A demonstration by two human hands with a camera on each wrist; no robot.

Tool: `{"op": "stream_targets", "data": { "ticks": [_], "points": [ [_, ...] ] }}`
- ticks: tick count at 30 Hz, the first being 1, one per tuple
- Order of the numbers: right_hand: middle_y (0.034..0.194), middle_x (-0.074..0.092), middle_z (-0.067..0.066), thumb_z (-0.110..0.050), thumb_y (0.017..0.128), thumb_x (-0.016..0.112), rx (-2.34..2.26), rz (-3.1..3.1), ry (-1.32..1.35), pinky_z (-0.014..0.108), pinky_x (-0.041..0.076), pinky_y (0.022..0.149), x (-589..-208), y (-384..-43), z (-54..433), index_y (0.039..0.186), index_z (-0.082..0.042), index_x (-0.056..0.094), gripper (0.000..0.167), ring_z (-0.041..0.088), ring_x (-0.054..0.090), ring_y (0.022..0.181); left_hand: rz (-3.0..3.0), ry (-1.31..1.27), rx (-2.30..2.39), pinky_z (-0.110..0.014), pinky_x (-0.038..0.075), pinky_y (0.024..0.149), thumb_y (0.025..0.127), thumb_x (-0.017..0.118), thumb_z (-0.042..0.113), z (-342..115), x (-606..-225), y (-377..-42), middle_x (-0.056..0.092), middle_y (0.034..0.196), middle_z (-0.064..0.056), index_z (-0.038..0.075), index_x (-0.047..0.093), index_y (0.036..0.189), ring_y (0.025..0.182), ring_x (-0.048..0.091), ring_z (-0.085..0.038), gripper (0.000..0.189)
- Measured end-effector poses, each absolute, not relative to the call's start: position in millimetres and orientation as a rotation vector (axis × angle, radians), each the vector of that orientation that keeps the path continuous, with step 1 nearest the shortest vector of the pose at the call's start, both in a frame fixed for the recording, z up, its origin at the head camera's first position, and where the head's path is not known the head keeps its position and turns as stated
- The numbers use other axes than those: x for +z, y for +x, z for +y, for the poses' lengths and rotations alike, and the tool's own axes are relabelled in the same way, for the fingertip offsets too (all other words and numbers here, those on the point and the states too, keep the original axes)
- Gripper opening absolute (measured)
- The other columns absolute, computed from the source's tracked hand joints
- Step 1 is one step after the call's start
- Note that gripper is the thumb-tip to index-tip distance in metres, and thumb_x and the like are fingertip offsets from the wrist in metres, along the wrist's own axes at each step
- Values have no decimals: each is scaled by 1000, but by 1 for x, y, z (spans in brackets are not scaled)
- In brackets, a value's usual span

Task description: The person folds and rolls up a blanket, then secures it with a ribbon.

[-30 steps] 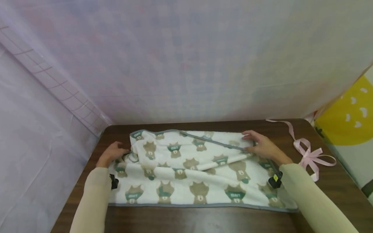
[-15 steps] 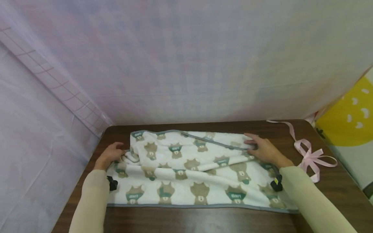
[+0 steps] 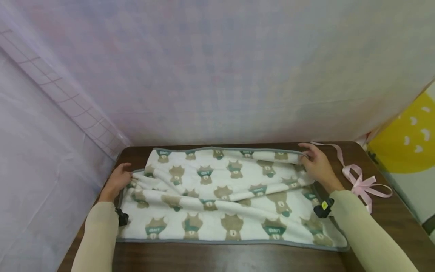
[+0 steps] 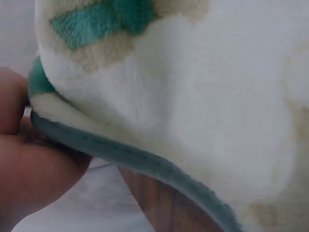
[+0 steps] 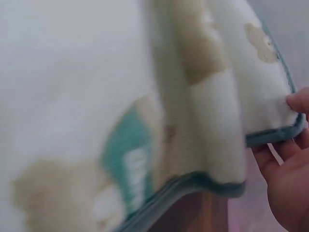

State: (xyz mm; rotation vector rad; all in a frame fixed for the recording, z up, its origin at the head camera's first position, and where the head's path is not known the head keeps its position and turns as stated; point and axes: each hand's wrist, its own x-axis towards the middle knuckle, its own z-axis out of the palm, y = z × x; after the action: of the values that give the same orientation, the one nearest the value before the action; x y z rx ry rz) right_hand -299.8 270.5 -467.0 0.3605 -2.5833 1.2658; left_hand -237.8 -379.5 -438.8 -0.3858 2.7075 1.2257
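A white fleecy blanket (image 3: 221, 211) with brown bears in green scarves and a grey-blue trim lies spread across the table, rumpled through its middle. At its left side my left hand (image 3: 117, 183) pinches the bound edge; in the left wrist view the thumb and fingers (image 4: 29, 174) close on that trim. My right hand (image 3: 318, 164) holds the far right corner, and the right wrist view shows the thumb on top of the corner with fingers (image 5: 285, 159) beneath. Folds of the blanket hang down between the hands and the near part.
A pink ribbon (image 3: 361, 185) tied in a bow lies on the dark wooden table (image 3: 231, 257) to the right. Pale curtain-like sheeting (image 3: 217, 75) rises behind the table and along the left. A yellow shape (image 3: 404, 139) shows at the far right.
The right hand has moved right and away, and the blanket's far edge now runs straighter across. My left hand has pulled its edge outward to the left, stretching the bunched side.
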Motion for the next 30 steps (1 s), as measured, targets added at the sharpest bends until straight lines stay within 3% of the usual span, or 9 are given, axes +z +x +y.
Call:
{"op": "stream_targets", "data": {
  "ticks": [4, 9, 11, 15, 17, 21, 24, 27, 30],
  "points": [
    [101, 69, 18, -17, 102, 54, 1261, -2549, 220, 18, 42, 67, -457, -306, 269, 139, -5, 52, 39, 5, 54, 78, 2612, -340, 1193, -46, 43, 95, 102, 42, 19, -375, -439, -243, 46, 136, -35, -8, 13, 154, 113, 53, -37, 64],
    [78, 58, 2, -18, 100, 56, 1317, -2464, 104, 21, 39, 54, -451, -315, 270, 135, -4, 55, 38, 6, 46, 60, 2590, -436, 1370, -34, 52, 74, 105, 47, 22, -368, -444, -250, 53, 131, -28, -2, 21, 155, 80, 60, -17, 61],
    [72, 54, -4, -18, 100, 57, 1353, -2435, 49, 22, 38, 49, -449, -318, 271, 134, -4, 56, 37, 5, 44, 55, 2597, -458, 1533, -25, 49, 63, 104, 50, 19, -369, -444, -251, 61, 121, -16, 2, 27, 154, 70, 56, -7, 58],
    [68, 49, -10, -21, 100, 57, 1406, -2392, -113, 21, 37, 46, -446, -325, 275, 134, -7, 56, 37, 3, 42, 52, 2524, -427, 1902, -19, 48, 63, 101, 55, 10, -378, -442, -251, 66, 98, 11, 12, 38, 149, 72, 57, -1, 51],
    [72, 50, -5, -24, 100, 55, 1415, -2415, -168, 23, 37, 46, -445, -327, 278, 137, -8, 54, 40, 6, 43, 54, 2474, -419, 2007, -18, 48, 64, 99, 55, 3, -380, -441, -251, 64, 89, 16, 13, 41, 146, 73, 58, -1, 50],
    [110, 59, 19, -30, 103, 49, 1461, -2605, -168, 34, 49, 70, -448, -327, 284, 148, -5, 38, 53, 24, 58, 89, 2487, -471, 1848, -21, 48, 77, 98, 53, 5, -379, -439, -251, 63, 115, -3, 9, 33, 152, 92, 58, -8, 58],
    [135, 47, 30, -33, 103, 45, 1506, -2761, -202, 47, 48, 87, -456, -324, 289, 154, -1, 25, 64, 38, 52, 112, 2514, -518, 1611, -34, 42, 100, 101, 51, 22, -376, -440, -251, 42, 146, -22, 5, 23, 156, 122, 48, -25, 64],
    [136, 44, 34, -33, 101, 48, 1533, -2832, -289, 51, 49, 88, -465, -322, 294, 153, 2, 23, 67, 42, 55, 109, 2504, -547, 1473, -48, 28, 115, 103, 45, 35, -374, -441, -251, 22, 159, -26, 1, 18, 157, 140, 29, -38, 68],
    [137, 44, 35, -34, 102, 48, 1562, -2893, -277, 55, 49, 91, -472, -319, 299, 153, 3, 21, 69, 44, 56, 110, 2495, -581, 1429, -53, 24, 117, 104, 44, 36, -374, -443, -251, 21, 158, -29, -1, 17, 156, 143, 25, -41, 70]
  ]
}}
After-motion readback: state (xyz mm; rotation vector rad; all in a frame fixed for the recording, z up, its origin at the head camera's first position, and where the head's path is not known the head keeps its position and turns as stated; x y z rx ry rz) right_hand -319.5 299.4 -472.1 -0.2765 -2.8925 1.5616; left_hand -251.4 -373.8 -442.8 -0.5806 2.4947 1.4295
